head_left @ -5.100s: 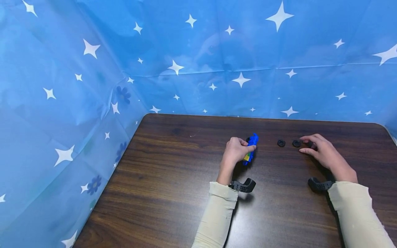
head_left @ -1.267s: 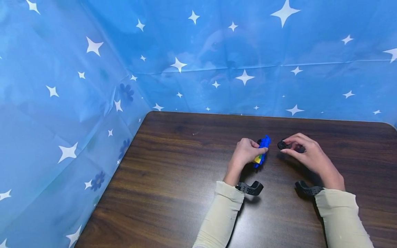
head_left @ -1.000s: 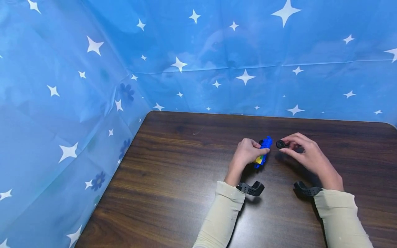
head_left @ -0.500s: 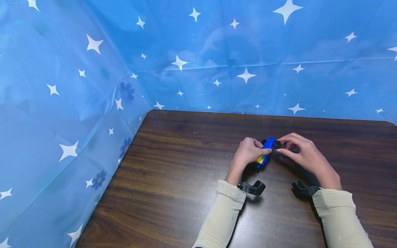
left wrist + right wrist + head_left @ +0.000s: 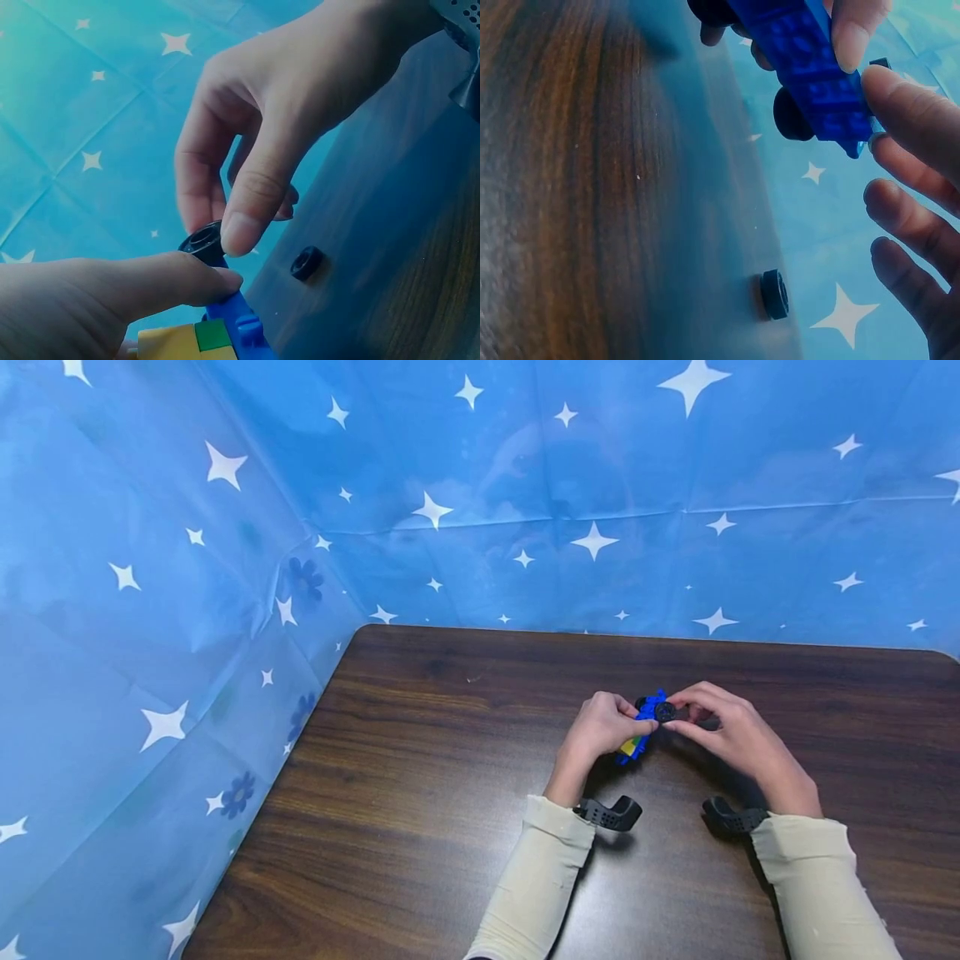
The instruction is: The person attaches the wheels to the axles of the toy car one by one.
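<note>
My left hand (image 5: 600, 727) grips a small blue toy car (image 5: 651, 703) with yellow and green blocks on top, held tilted. Its thumb lies along the car's side in the left wrist view. Thumb and fingers of my right hand (image 5: 731, 731) pinch a black wheel (image 5: 665, 712) against the car's near side, right at the left thumb's tip. Seen from the right wrist, the car's studded blue underside (image 5: 802, 60) shows, with black wheels (image 5: 791, 116) on its opposite side. In the head view my right hand hides the loose wheel on the table.
A loose black wheel (image 5: 775, 294) rests on the dark wooden table (image 5: 390, 760), below the hands. Blue cloth (image 5: 510, 477) printed with white stars hangs behind the table and along its left side. Each wrist wears a black camera mount (image 5: 611, 814).
My right hand has picked up one of two wheels from the table and carried it left to the car. My left hand has shifted slightly right with the car.
</note>
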Tool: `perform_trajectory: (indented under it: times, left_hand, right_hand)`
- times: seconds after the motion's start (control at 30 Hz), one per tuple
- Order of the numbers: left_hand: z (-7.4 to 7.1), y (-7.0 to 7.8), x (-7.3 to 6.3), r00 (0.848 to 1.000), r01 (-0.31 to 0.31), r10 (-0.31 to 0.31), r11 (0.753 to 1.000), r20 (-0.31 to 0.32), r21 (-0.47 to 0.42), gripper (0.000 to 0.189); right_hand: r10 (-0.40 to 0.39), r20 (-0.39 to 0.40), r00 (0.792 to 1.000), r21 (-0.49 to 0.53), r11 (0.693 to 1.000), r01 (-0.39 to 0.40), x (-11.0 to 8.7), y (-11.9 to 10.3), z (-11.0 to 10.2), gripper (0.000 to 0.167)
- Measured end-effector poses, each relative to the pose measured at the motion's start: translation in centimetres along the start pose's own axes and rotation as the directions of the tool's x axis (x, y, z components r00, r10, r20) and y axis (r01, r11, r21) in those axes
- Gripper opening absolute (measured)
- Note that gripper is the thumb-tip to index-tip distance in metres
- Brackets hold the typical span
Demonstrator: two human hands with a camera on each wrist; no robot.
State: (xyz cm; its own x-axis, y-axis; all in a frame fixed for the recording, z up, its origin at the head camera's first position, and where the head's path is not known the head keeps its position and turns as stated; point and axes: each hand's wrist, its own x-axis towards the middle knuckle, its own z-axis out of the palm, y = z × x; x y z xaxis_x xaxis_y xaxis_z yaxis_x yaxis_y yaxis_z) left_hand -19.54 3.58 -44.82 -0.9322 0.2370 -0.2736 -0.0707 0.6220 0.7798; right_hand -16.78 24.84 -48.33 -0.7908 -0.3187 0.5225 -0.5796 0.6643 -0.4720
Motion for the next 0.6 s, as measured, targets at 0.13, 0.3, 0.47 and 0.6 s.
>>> perform_trajectory:
  times: [0.13, 0.3, 0.47, 0.6]
  left_hand:
    - [0.02, 0.02, 0.02, 1.000, -0.009, 0.009, 1.000, 0.001, 0.010, 0.026]
    - [-0.14, 0.04, 0.06, 1.000, -0.010, 0.010, 1.000, -0.002, 0.010, 0.027]
    - [-0.26, 0.03, 0.04, 1.000, -0.013, 0.013, 1.000, -0.008, 0.013, 0.026]
    - [-0.20, -0.12, 0.00, 0.999, -0.011, 0.011, 1.000, -0.033, 0.003, 0.024]
  right_hand:
    - [-0.003, -0.015, 1.000, -0.001, 1.000, 0.003, 0.01, -0.11, -0.07, 0.041]
    - [0.010, -0.021, 1.000, -0.033, 0.999, -0.011, 0.14, -0.29, -0.20, 0.041]
    - [0.002, -0.020, 1.000, -0.069, 0.998, -0.004, 0.21, -0.43, -0.13, 0.040]
    - [-0.034, -0.019, 0.999, -0.099, 0.995, 0.032, 0.21, -0.65, 0.14, 0.042]
